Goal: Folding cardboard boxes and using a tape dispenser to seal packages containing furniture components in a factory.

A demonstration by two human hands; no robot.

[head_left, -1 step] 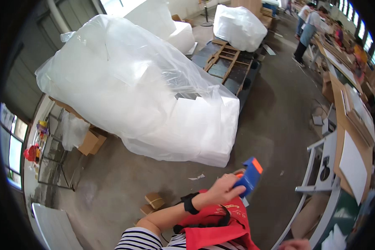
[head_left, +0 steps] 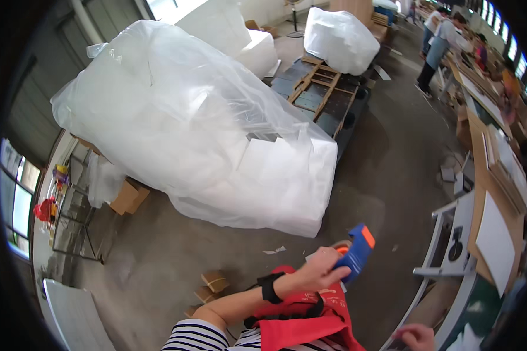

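My left hand (head_left: 322,270), with a black band on its wrist, grips a blue tape dispenser (head_left: 355,257) with an orange end. A roll of tape shows partly behind my fingers. At the lower edge is my right hand (head_left: 417,337), its fingers curled; whatever they may hold is hidden. Ahead of me lies a big bundle of white foam pieces (head_left: 275,187) wrapped in clear plastic film (head_left: 175,99). The tape dispenser is held apart from the bundle's near right corner.
A workbench with cardboard and white sheets (head_left: 495,234) runs along the right. Dark pallets (head_left: 328,88) carry another wrapped bundle (head_left: 339,41) at the back. Small brown cartons (head_left: 215,281) lie on the floor, and a metal rack (head_left: 76,216) stands left. People (head_left: 442,50) work far right.
My right hand has risen further into view at the lower edge. The left hand and the tape dispenser have shifted slightly right and down in the picture.
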